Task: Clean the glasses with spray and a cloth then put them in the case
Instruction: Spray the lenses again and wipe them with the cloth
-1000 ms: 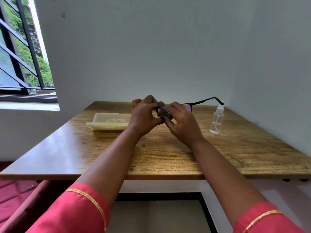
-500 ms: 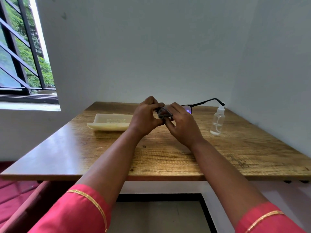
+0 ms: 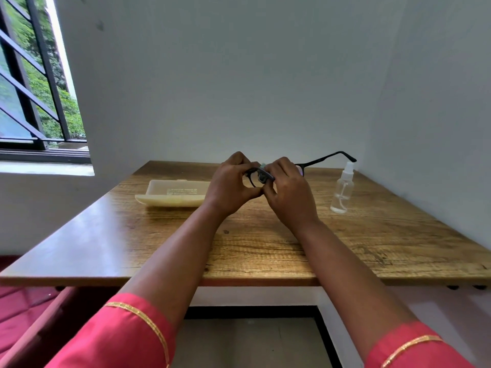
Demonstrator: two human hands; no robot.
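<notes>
Black-framed glasses [image 3: 322,158] are held above the middle of the wooden table [image 3: 372,245], one temple arm sticking out to the right. My left hand [image 3: 230,185] grips the frame's left rim. My right hand [image 3: 288,192] pinches a small pale green cloth [image 3: 263,166] against a lens; most of the cloth is hidden by the fingers. A clear spray bottle [image 3: 342,191] with a white nozzle stands upright to the right of my hands. The cream glasses case [image 3: 172,195] lies to the left, behind my left hand.
The table stands in a corner, with white walls behind and to the right. A barred window [image 3: 34,102] is at the far left. A red cushion [image 3: 24,312] lies below the table's left front edge.
Both hands have shifted slightly on the glasses, and a lens rim now shows between them. The bottle and case have not moved.
</notes>
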